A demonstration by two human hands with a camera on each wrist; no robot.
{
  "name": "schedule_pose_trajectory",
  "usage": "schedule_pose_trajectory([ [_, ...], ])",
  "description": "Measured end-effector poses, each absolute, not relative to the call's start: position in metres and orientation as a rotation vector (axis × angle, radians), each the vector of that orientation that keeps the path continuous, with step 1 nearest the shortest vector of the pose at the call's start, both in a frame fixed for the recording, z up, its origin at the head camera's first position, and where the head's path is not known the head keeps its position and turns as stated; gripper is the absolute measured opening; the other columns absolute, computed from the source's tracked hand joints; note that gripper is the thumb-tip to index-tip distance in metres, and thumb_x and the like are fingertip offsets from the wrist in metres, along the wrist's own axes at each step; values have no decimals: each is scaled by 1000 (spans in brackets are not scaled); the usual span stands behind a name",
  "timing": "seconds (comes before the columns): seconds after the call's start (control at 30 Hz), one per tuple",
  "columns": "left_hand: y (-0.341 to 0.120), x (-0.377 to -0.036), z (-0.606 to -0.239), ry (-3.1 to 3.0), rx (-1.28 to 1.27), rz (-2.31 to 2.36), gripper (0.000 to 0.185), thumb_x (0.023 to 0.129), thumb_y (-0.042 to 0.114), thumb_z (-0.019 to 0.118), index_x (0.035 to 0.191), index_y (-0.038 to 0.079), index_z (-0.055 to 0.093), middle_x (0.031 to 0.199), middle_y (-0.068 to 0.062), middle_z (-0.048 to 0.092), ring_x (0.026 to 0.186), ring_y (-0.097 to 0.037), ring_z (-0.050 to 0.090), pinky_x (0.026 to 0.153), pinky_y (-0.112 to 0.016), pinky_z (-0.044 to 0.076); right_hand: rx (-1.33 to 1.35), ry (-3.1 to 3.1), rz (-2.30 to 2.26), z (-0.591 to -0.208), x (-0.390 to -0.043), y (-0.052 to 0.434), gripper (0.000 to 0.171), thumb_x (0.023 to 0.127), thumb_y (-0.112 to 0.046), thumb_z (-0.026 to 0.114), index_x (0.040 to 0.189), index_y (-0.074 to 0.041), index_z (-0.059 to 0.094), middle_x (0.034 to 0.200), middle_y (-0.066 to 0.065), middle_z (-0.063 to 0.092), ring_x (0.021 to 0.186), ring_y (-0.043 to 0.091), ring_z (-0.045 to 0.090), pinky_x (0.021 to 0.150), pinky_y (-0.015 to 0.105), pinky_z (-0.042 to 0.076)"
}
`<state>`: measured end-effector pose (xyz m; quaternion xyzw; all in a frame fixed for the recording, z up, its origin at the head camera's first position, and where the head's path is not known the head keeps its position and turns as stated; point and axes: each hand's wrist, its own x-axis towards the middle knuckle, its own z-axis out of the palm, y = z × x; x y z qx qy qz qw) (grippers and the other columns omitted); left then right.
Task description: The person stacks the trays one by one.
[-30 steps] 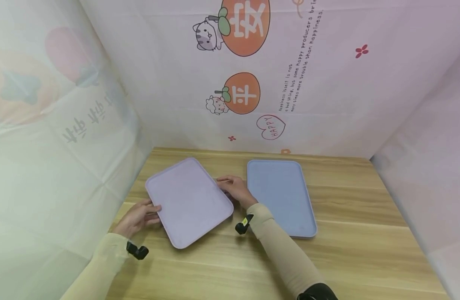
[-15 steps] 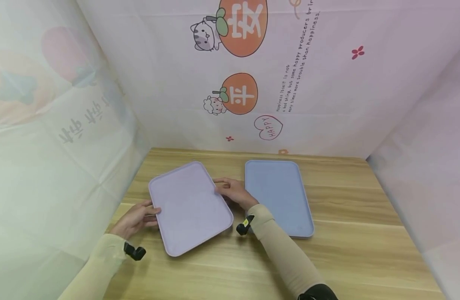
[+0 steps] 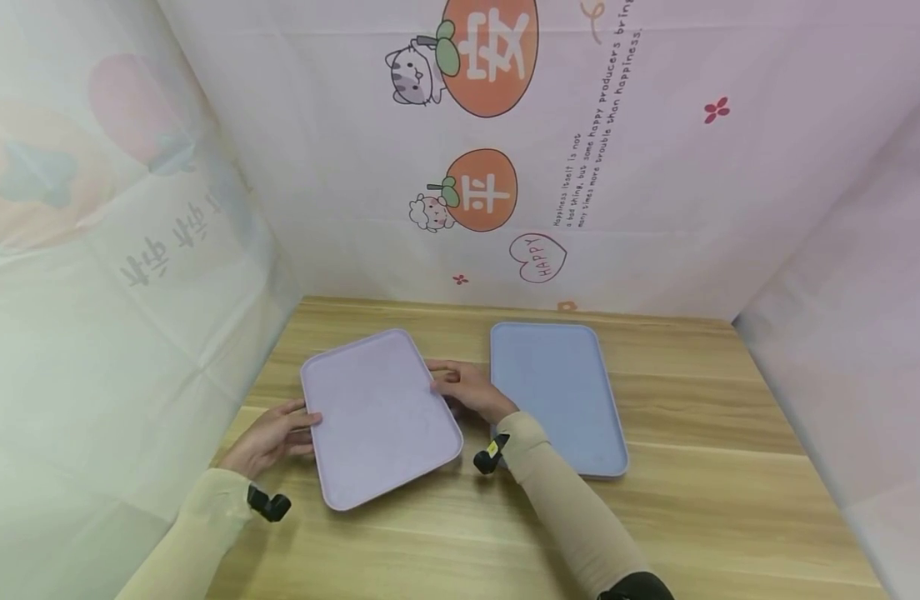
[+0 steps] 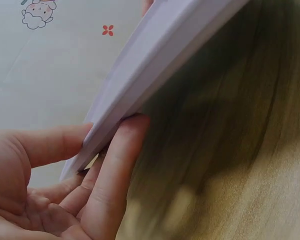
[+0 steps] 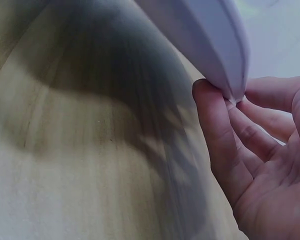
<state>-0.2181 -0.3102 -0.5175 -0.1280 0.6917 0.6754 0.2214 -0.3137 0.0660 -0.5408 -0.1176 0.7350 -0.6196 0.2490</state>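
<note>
A shallow lilac tray with rounded corners is held between both hands, turned at an angle to the table. My left hand pinches its left edge, thumb on the rim and fingers underneath, as the left wrist view shows. On the opposite edge, my right hand pinches the rim between thumb and fingers. Seen from the right wrist, the tray's side wall stands above the wood and casts a shadow on it. A blue tray lies flat just right of my right hand.
The wood-grain table runs back to a printed white cloth wall. More cloth hangs along the left side and the right side. Black wrist cameras sit on both sleeves.
The lilac tray has turned slightly clockwise between my hands, its far corner shifting right and nearer. Both hands keep their grip; the blue tray stays put.
</note>
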Motion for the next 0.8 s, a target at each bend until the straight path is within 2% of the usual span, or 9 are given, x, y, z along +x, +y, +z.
schedule_pose_trajectory([
  [0.27, -310, -222, -516, 1911, -402, 1903, 85, 107, 16, 69, 171, -2, 16, 108, 0, 78, 101, -17, 77, 90, -37, 70, -289, 2016, -1719, -540, -309, 65, 54, 107, -18, 70, 158, -11, 56, 134, 22, 75, 103, 24, 77, 69, 34, 68],
  [0.53, -308, -224, -514, 1949, -340, 1881, 85, 108, 15, 68, 174, 4, 15, 112, 2, 79, 105, -17, 77, 96, -38, 69, -219, 2034, -1727, -534, -306, 67, 55, 104, -19, 73, 157, -13, 57, 132, 20, 74, 93, 22, 76, 71, 33, 68],
  [0.8, -301, -228, -508, 2017, -295, 1824, 85, 108, 18, 69, 175, 7, 17, 116, -1, 78, 107, -17, 75, 95, -38, 69, -174, 2068, -1711, -533, -306, 72, 60, 101, -18, 74, 158, -15, 57, 134, 20, 69, 88, 23, 74, 68, 33, 67],
])
